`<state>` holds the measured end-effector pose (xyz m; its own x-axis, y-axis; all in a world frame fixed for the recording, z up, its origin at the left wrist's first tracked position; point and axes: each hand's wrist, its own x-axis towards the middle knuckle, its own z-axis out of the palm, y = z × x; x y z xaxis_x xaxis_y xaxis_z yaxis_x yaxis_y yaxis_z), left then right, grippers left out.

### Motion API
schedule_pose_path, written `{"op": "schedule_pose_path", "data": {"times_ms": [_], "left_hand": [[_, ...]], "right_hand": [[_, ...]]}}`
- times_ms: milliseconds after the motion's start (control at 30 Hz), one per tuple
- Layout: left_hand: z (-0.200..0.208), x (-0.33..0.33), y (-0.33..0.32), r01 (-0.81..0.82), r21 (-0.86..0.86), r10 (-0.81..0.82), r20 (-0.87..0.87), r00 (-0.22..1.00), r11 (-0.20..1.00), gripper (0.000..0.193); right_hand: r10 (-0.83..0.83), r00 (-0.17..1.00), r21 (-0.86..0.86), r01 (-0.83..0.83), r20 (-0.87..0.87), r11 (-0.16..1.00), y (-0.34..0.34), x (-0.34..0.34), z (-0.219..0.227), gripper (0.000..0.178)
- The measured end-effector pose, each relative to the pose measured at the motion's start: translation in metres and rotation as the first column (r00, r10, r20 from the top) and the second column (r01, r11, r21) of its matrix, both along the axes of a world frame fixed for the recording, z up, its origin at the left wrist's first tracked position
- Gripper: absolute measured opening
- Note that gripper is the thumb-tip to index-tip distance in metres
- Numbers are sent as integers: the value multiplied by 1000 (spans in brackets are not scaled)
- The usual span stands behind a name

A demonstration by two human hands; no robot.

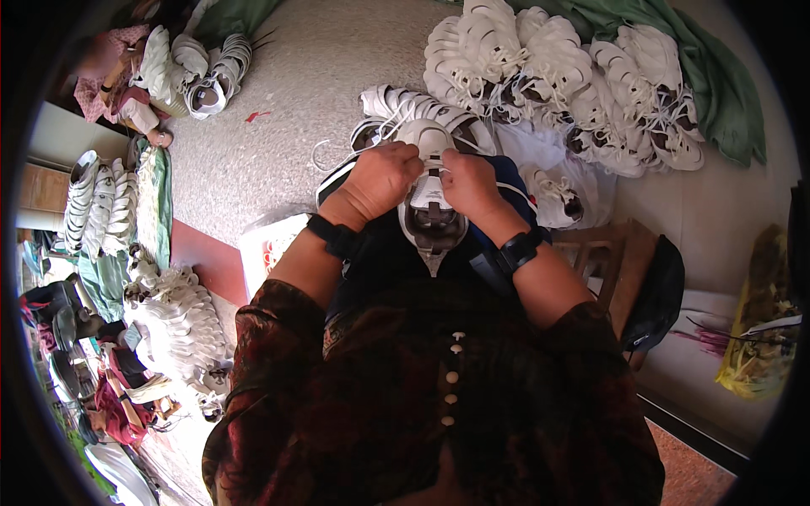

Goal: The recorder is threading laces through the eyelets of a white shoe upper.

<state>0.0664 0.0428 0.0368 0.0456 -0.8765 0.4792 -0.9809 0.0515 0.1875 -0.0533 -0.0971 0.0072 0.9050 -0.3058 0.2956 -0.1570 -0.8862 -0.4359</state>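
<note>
On my lap lies a white and brown sneaker upper (432,221), toe pointing away from me and heel opening toward me. My left hand (384,179) is closed at the left edge of its lacing opening. Opposite it, my right hand (471,181) pinches at the right edge. A pale strip crosses between the fingertips; whether each hand also grips a lace is hidden. Just beyond my hands, a row of nested white sneaker uppers (413,107) rests across my knees. A white lace (319,157) curls out at its left end.
Large stacks of white uppers (548,72) lie at the far right beside green cloth (717,93). A wooden chair (620,261) stands to my right. More stacked uppers (177,316) fill the left side. Other people, one in a pink patterned top (101,72), sit at the left.
</note>
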Motion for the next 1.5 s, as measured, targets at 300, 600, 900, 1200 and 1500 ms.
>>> {"op": "schedule_pose_path", "data": {"times_ms": [300, 600, 900, 1200, 1500], "left_hand": [[-5, -13, 22, 75, 102, -31, -378, 925, 992, 14], [-27, -21, 19, -104, 188, 210, -737, 642, 977, 11], [-21, 6, 31, -135, 75, 153, -354, 922, 988, 6], [-61, 74, 198, -361, 397, 521, -768, 372, 844, 4], [-80, 86, 329, -558, 597, 778, -610, 153, 577, 11]], "right_hand": [[223, 971, -198, -235, -82, 952, -18, -21, 12, 10], [426, 896, -345, -443, -129, 827, -24, -35, 20, 12], [244, 962, -155, -261, -122, 953, -50, -54, 1, 7], [-119, 992, 138, 123, -41, 983, -177, -179, -13, 11], [-422, 902, 225, 432, -93, 873, -282, -299, 21, 10]]}}
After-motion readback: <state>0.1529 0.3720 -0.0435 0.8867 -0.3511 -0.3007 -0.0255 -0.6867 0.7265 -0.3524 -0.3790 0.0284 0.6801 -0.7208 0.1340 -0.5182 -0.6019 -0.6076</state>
